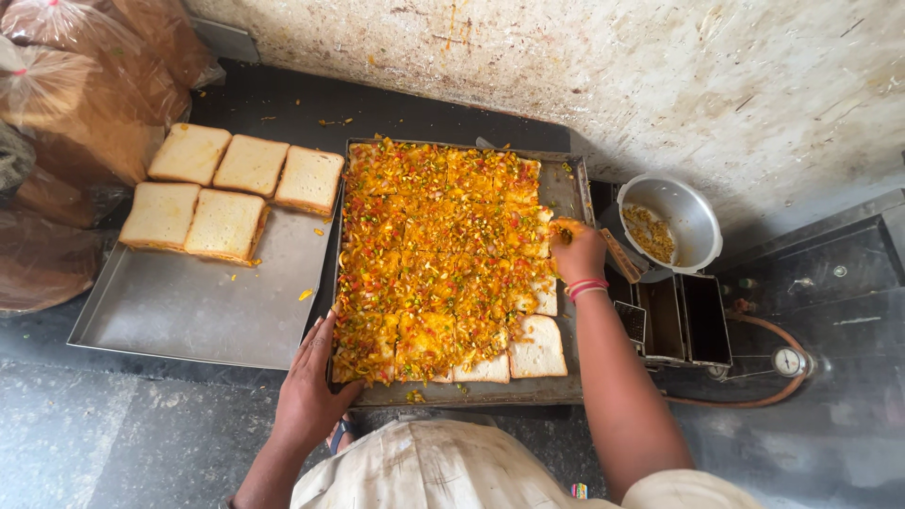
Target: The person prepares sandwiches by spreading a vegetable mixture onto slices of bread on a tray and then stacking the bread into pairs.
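Two trays (189, 311) on a dark counter (94, 434); five plain bread slices (226, 184) lie on one. The left hand (311, 382) rests flat and open on the topped tray (570, 188); the right hand (577, 250) pinches filling (434, 245).

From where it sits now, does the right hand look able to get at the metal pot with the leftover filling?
Probably yes. The right hand is over the tray's right edge, and the open pot sits just beyond it with nothing between them.
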